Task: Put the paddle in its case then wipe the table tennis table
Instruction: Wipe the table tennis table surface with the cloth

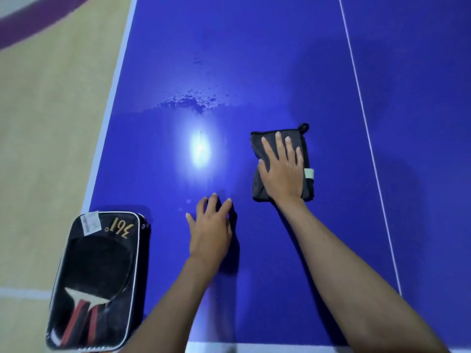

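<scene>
The blue, smooth, hard-surfaced worktop (pixel 254 72) has a semi-glossy finish that mirrors a bright lamp glare, with white painted lines along its edges; a patch of darker wet-looking speckles (pixel 192 101) mars the sheen. The folded dark grey cloth (pixel 258 184) looks soft and matt, with a fine nap, a small pale sewn label and a hanging loop. The black rectangular paddle case (pixel 96 278) has a shiny clear plastic front, white piping and a paper sticker. The tan floor (pixel 51 123) looks smooth, faintly satin.
</scene>
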Motion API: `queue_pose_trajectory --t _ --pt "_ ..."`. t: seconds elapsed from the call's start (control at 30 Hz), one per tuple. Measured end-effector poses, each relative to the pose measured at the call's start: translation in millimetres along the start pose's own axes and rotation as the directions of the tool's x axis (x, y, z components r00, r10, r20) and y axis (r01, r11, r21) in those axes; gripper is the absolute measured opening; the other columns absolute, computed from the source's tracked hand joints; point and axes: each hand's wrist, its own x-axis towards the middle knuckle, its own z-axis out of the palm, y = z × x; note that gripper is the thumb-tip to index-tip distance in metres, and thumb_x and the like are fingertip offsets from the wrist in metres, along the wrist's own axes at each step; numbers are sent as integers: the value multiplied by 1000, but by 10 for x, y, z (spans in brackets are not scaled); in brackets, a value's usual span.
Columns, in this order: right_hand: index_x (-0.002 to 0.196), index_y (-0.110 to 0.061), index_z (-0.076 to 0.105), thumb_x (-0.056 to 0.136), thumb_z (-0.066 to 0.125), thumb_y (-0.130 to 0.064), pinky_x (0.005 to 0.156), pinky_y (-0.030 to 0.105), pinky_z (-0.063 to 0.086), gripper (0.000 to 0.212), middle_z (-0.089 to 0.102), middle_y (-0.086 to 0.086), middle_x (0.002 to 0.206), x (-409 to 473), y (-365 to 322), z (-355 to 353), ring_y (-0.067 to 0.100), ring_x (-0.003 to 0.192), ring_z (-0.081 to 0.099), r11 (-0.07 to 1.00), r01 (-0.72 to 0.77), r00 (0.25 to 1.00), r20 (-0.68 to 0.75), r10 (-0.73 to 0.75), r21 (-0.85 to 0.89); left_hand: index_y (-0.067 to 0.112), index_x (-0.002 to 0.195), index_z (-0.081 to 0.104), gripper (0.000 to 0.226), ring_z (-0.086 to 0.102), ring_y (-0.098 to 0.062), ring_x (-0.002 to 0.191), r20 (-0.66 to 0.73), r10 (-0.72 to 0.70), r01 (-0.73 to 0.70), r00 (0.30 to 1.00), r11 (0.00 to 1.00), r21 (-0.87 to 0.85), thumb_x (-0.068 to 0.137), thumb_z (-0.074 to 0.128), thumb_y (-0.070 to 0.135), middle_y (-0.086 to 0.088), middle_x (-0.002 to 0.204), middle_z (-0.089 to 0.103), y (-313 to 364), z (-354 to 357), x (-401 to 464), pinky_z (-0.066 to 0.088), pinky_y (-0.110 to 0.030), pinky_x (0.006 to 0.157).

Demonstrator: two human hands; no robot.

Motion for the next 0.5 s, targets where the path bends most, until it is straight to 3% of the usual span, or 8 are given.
queue_pose_trajectory --t 0.13,0.23,0.33,0.5 --pt "165 -33 27 105 39 -47 129 49 15 63 19 5 173 -909 95 -101 27 159 19 1000 -6 999 34 7 -18 26 134 52 36 39 -29 133 35 -15 15 999 1000 1 99 51 20 -1 142 44 76 -124 35 45 -53 99" --pt "166 -33 21 106 42 -47 129 50 14 65 14 4 174 -1640 146 -195 27 160 17 999 -34 997 61 35 -28 16 127 54 28 43 -31 124 66 -60 60 996 998 -6 100 49 19 -5 139 45 196 -216 -3 46 -47 87" --pt "167 -32 15 106 40 -47 129 53 15 67 11 6 175 -2285 175 -282 29 161 14 997 -70 994 84 72 -26 10 121 55 23 46 -34 117 71 -50 49 996 999 7 100 48 18 -9 135 46 327 -253 -132 42 -44 79" --pt "168 -30 11 107 36 -51 127 55 20 69 7 7 175 -3248 284 -381 29 161 10 999 -30 991 132 34 -35 12 123 57 25 48 -34 113 17 10 -9 1000 1000 -26 100 48 16 -9 133 50 488 -227 -291 41 -44 79"
